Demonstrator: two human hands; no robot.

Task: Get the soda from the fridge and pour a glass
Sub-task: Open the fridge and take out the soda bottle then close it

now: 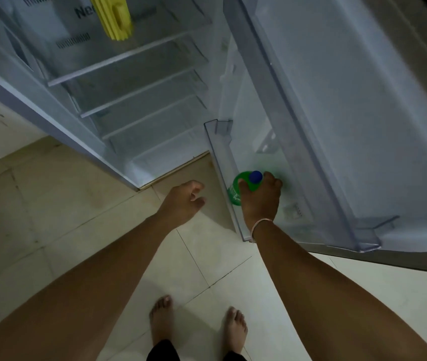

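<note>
A green soda bottle (236, 191) with a blue cap stands in the lowest clear door bin (223, 162) of the open fridge. My right hand (260, 200) grips the bottle around its shoulder just below the cap, and hides most of its body. My left hand (183, 201) hangs in the air to the left of the bin, over the floor, with loosely curled fingers and nothing in it. No glass is in view.
The fridge interior (134, 82) has several bare glass shelves, and a yellow object (114, 16) sits on the top one. The open door (350, 113) stretches along the right. Pale tiled floor (50, 204) lies below, with my bare feet on it.
</note>
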